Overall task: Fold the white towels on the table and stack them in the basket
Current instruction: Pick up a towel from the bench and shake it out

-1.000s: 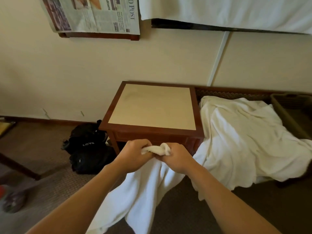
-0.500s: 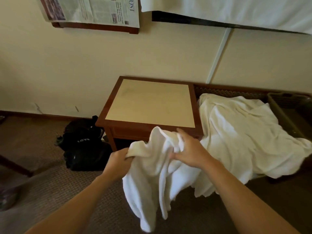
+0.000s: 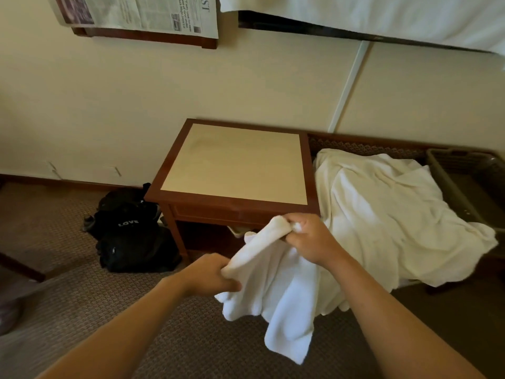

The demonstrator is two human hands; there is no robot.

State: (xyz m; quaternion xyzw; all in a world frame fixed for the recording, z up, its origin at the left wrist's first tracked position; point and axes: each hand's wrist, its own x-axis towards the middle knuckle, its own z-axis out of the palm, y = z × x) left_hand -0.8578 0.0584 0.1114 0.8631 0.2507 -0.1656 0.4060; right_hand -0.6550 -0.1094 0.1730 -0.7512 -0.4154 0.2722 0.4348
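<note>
Both hands hold one small white terry towel (image 3: 276, 283) in the air in front of the square wooden side table with a red-brown frame and pale inset top (image 3: 235, 162). The right hand (image 3: 308, 236) is the higher one; its fingers are curled tight around a bunched end of the towel, level with the table's front rail. The left hand (image 3: 210, 274) sits lower and nearer the camera, fingers closed in a fist-like grip on another gathered part of the same towel. Between the two hands the cloth runs as a thick rolled band; the remainder hangs loose below, over the brown patterned carpet (image 3: 82, 291). Right of the table, just beside it, a large rumpled heap of white towelling (image 3: 388, 214) covers a low surface and spills over its near edge; the hanging towel overlaps the heap's lower left part in view. At the far right a grey-brown plastic laundry basket (image 3: 448, 181) stands with its near rim touching the heap; the visible part of its interior shows no folded towel. On the floor left of the table, against its leg, lies a black fabric bag with white lettering (image 3: 131, 231). A newspaper (image 3: 142, 12) hangs on the cream wall above
</note>
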